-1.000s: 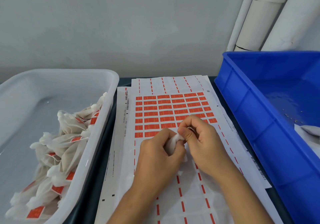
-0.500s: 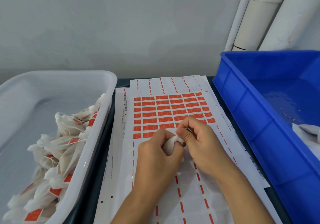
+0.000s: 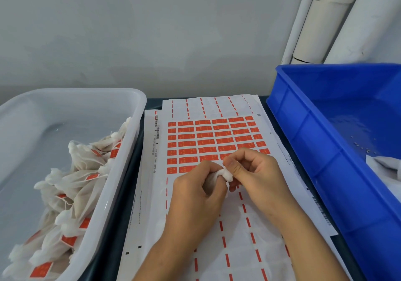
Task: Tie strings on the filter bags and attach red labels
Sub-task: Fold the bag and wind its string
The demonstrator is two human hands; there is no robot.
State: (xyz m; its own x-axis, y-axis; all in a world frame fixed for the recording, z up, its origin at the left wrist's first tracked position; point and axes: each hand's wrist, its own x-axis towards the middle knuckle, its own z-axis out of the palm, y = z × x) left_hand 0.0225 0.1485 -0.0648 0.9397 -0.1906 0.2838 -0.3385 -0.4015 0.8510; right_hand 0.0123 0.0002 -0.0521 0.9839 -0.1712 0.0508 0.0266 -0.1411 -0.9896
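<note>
You've got the bag [image 3: 225,175] pinched between both hands right over the label sheet [image 3: 217,142], about mid-counter. Your left hand [image 3: 195,198] is wrapped around the body of the bag, fingers curled tight on it, so most of it is hidden in your fist. Your right hand [image 3: 256,172] pinches the bunched white neck that pokes out toward the right, thumb and forefinger closed on it. I can't make out the string itself, too thin to see here.

The thing that matters next, I'd say: the bag's long axis runs roughly left to right, body in your left grip, neck in your right. So the knot work happens at the right-hand end, and your right hand is the one nearer the red labels [image 3: 204,149], which sit just beyond your knuckles. Once the tie is snug, that hand probably only needs a short reach forward to peel 1.

Finished bags are piled in the white tub [image 3: 91,100] on your left; the blue bin [image 3: 308,155] is on your right.
</note>
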